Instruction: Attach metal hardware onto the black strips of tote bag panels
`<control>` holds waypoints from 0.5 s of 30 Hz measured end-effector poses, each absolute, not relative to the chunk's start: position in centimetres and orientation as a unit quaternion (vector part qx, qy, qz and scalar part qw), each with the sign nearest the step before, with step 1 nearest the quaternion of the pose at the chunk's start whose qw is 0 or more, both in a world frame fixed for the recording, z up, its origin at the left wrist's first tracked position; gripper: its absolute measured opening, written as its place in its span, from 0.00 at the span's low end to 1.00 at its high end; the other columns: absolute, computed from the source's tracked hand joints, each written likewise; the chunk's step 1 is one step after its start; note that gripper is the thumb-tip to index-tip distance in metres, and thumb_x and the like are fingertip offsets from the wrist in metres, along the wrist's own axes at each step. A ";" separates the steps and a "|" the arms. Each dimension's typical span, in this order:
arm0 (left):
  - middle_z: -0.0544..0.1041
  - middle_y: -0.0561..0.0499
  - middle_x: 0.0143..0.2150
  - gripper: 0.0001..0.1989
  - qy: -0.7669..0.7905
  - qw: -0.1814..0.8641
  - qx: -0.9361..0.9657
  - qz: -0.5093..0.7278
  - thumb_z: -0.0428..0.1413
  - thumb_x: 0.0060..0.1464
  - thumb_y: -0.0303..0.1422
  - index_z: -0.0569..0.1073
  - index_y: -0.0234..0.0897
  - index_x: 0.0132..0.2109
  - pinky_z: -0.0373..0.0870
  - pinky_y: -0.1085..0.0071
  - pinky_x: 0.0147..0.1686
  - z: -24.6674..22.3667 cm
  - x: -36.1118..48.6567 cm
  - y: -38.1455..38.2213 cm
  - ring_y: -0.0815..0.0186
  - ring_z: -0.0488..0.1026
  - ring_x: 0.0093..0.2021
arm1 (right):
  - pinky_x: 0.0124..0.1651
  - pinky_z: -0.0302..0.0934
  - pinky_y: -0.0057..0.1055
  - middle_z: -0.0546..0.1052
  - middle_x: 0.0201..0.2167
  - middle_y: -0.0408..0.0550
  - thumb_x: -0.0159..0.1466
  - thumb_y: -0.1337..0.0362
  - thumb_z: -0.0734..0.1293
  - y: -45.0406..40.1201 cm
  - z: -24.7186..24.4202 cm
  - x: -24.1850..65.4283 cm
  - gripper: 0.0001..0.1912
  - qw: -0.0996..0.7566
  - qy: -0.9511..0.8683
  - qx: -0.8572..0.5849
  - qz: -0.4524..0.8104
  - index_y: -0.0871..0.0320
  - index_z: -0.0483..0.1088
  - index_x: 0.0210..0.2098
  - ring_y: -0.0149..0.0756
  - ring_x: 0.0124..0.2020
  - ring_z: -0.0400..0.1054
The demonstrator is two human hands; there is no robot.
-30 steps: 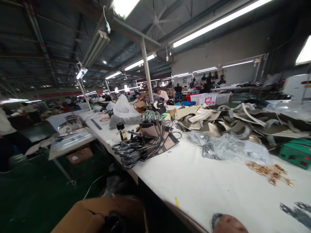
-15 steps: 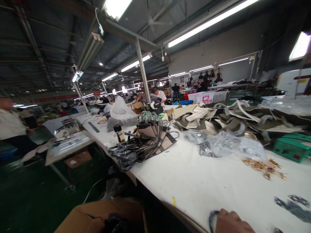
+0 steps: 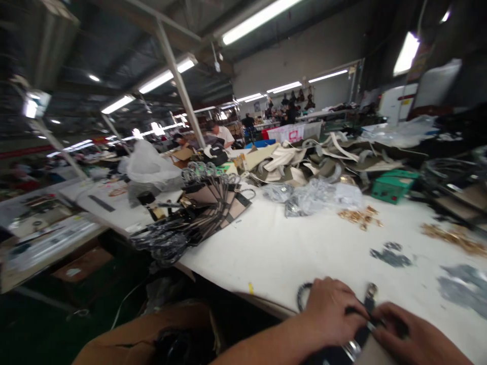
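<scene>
Near the front edge of the white table, my left hand is closed on a thin dark strap. My right hand pinches the same dark strap close by, fingers curled and slightly blurred. Under both hands lies a bag piece with a dark and beige surface and a shiny metal fitting. A dark looped handle, seemingly wrapped in film, shows beyond my left hand. Just past my fingertips is another metal fitting. My palms hide much of the strap.
Gold metal parts and flat dark pieces lie farther up the table. A green box stands behind them. Stacked bag pieces with handles occupy the left edge, and an open cardboard box sits below.
The view has swung right and down. Both my hands and the bag piece now show, where only part of one hand and the looped handle showed before.
</scene>
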State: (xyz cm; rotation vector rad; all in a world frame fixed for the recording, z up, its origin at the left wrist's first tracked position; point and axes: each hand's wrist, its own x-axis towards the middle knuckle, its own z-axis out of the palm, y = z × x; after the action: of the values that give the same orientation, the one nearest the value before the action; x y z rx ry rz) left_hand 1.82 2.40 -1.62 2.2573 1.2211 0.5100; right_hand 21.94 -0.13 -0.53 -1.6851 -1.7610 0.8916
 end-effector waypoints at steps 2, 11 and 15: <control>0.82 0.55 0.47 0.07 0.459 0.267 0.830 0.172 0.61 0.60 0.39 0.83 0.50 0.43 0.66 0.62 0.53 0.1 1.9 2.6 0.60 0.75 0.50 | 0.28 0.62 0.35 0.75 0.20 0.43 0.54 0.46 0.71 -0.5 2.2 22.4 0.16 0.259 -0.633 -0.636 0.357 0.51 0.77 0.29 0.43 0.24 0.71; 0.82 0.54 0.39 0.06 0.465 0.285 0.827 0.139 0.61 0.59 0.39 0.83 0.52 0.42 0.63 0.60 0.52 1.4 2.0 3.8 0.58 0.72 0.48 | 0.24 0.62 0.29 0.73 0.21 0.43 0.65 0.51 0.73 -2.7 5.0 20.9 0.16 0.590 -0.494 -0.565 0.296 0.57 0.74 0.30 0.34 0.21 0.68; 0.82 0.55 0.39 0.07 0.462 0.283 0.831 0.122 0.59 0.60 0.38 0.83 0.52 0.42 0.63 0.60 0.51 1.5 2.2 4.0 0.57 0.72 0.48 | 0.27 0.62 0.30 0.70 0.21 0.42 0.66 0.57 0.72 -3.1 2.8 20.4 0.16 0.649 -0.440 -0.493 0.376 0.57 0.70 0.26 0.33 0.23 0.65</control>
State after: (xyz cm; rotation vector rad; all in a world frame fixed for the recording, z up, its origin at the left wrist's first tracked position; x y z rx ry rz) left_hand 2.21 3.97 1.50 2.2257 1.2371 0.3266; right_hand 20.37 -3.14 2.75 -1.1198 -1.0003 0.8550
